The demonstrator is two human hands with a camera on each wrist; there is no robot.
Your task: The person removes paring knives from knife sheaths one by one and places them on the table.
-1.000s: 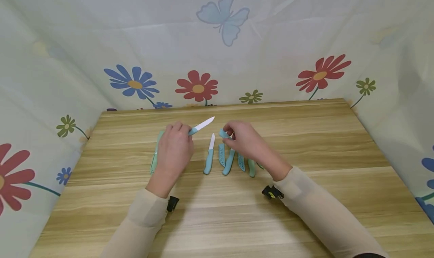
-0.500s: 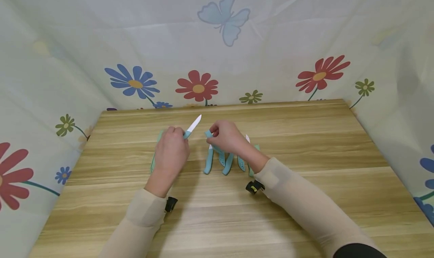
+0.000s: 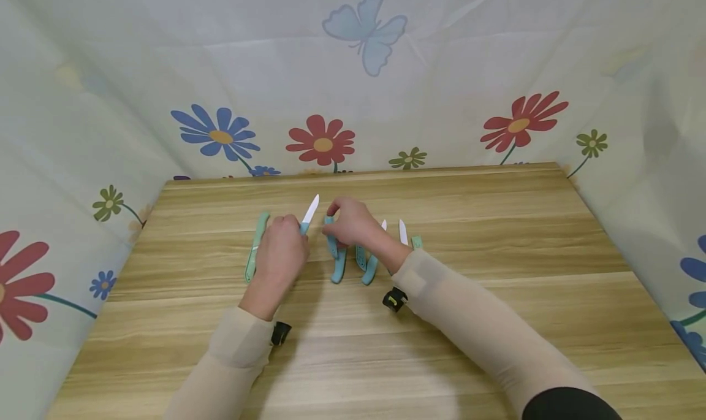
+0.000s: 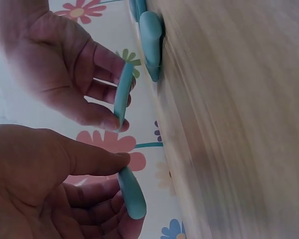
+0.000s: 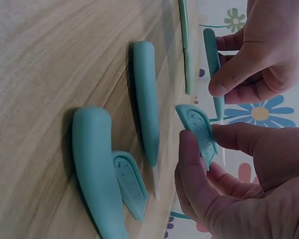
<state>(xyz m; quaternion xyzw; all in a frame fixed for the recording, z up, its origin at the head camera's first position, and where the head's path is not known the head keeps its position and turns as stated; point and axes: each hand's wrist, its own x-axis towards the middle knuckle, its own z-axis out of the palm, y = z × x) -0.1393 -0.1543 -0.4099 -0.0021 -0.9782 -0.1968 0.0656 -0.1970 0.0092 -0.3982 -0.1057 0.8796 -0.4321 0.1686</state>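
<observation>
My left hand [image 3: 282,248] grips a small blue-handled knife [image 5: 213,57] by its handle, its white blade [image 3: 311,210] pointing up and away. Just to the right, my right hand [image 3: 354,222] pinches a blue blade sheath [image 5: 199,127] between thumb and fingers; sheath and blade are apart. Below that hand lies a second blue knife [image 3: 339,268], its blade hidden in the head view. Another blue sheath [image 3: 361,258] and a third blue knife [image 3: 369,271] lie beside it, partly covered by my right hand and wrist.
A green knife in its sheath [image 3: 257,248] lies left of my left hand. Beyond my right forearm show a white blade [image 3: 403,232] and a green sheath [image 3: 416,242]. A flower-printed sheet [image 3: 441,89] hangs behind the wooden table [image 3: 496,224].
My right hand has moved left with the sheath, close to the held knife. My left hand has shifted slightly, bringing the blade left and more upright.
</observation>
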